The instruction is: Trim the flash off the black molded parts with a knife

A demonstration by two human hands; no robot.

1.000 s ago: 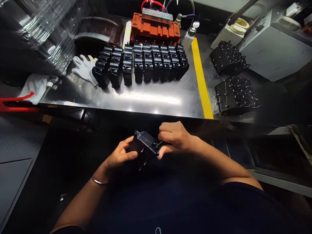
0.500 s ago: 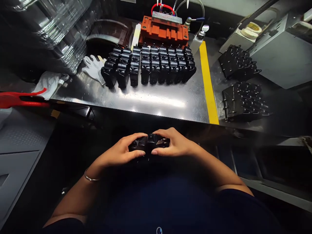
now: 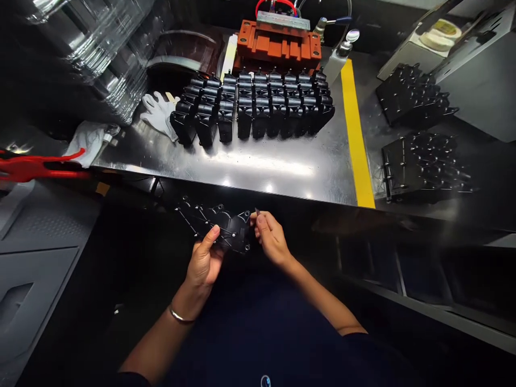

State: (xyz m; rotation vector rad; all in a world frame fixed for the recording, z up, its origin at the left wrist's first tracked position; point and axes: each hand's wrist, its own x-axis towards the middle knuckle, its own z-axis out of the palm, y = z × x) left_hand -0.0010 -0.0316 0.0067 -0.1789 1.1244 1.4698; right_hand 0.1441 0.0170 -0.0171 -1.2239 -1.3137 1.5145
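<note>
A flat black plastic part (image 3: 220, 223) with ribs and several small metal-looking studs is tilted in front of my body, below the bench edge. My left hand (image 3: 205, 260) is closed around its lower edge, thumb on the face. Close to the part's right end, my right hand (image 3: 272, 236) is closed in a pinch. A small thin blade-like piece (image 3: 257, 212) pokes up between thumb and fingers there; most of it is hidden. Whether my right fingertips touch the part, I cannot tell.
On the metal bench (image 3: 258, 166) stand rows of black plastic parts (image 3: 262, 107) before an orange fixture (image 3: 280, 45). White gloves (image 3: 159, 115) lie left. Right of the yellow tape (image 3: 357, 134) are more black parts (image 3: 423, 164). A red-handled tool (image 3: 44, 165) juts in at left.
The black part has turned from edge-on between both hands to its broad face showing. My left hand now grips it from below; my right hand has come off to its right end.
</note>
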